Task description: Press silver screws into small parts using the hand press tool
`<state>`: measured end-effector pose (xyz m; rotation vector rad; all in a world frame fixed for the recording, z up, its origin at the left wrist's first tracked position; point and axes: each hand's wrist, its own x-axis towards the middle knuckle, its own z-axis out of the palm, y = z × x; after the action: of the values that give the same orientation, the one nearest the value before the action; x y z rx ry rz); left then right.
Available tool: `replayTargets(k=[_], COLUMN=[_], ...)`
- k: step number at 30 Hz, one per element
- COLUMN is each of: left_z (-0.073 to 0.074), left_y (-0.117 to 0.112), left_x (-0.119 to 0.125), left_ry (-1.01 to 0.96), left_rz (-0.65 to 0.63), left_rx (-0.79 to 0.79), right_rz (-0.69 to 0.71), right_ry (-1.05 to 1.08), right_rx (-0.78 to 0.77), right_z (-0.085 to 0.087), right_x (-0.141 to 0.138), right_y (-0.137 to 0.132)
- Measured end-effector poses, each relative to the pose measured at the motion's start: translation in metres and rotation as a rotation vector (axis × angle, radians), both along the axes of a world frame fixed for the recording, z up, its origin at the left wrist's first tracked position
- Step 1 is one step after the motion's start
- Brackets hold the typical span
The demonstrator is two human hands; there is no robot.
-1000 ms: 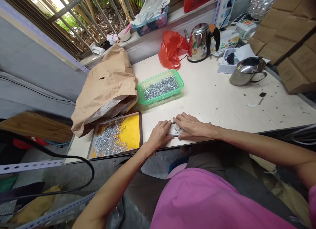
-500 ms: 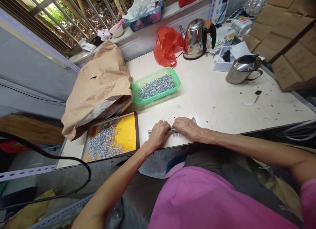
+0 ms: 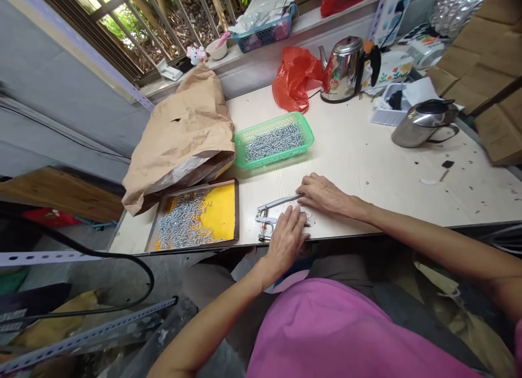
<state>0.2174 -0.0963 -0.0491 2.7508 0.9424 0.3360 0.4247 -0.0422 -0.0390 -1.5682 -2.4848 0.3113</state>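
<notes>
Left hand [image 3: 285, 237] over pliers [image 3: 269, 205] on counter [image 3: 346, 166], fingers straight, loose; right hand [image 3: 324, 194] at handle [image 3: 289, 199] end, can't tell if gripping.

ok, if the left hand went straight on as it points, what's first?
Likely the metal tool's upper handle, just ahead of the left hand, with the right hand close beyond. Height unclear; it might pass over.

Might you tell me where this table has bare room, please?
Mostly bare tabletop lies between the green basket, kettle and steel pitcher. The paper bag and tray crowd the left; left hand, right hand and tool, the front middle.
</notes>
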Motion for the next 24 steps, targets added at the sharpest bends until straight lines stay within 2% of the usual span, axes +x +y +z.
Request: replayTargets(k=[4, 8, 10, 14, 16, 20, 22, 24], left_z=[-0.006, -0.004, -0.005, -0.013, -0.019, -0.026, -0.023, -0.017], left_y=[-0.013, -0.013, -0.012, -0.014, -0.016, -0.022, -0.025, -0.027], left_x=[0.005, 0.006, 0.006, 0.005, 0.004, 0.004, 0.003, -0.001], left_ry=[-0.058, -0.105, -0.124, -0.136, -0.11, -0.087, -0.11, -0.138], left_rz=[0.031, 0.038, 0.035, 0.036, 0.06, 0.077, 0.062, 0.021], left_rx=[-0.065, -0.087, -0.088, -0.104, -0.126, -0.146, -0.113, -0.049], right_rz=[-0.033, -0.097, -0.001, 0.474, 0.632, 0.712, 0.68, 0.603], right_ry=[-0.03, -0.063, -0.07, -0.064, -0.087, -0.103, -0.081, -0.016], right_rx=[0.05, 0.062, 0.087, 0.124, 0.138, 0.176, 0.17, 0.177], right_z=[0.0, 0.015, 0.024, 0.029, 0.023, 0.007, 0.003, 0.007], right_x=[-0.003, -0.01, -0.026, -0.078, -0.101, -0.128, -0.134, -0.135], right_y=[0.023, 0.041, 0.039, 0.022, 0.015, 0.014, 0.017, 0.021])
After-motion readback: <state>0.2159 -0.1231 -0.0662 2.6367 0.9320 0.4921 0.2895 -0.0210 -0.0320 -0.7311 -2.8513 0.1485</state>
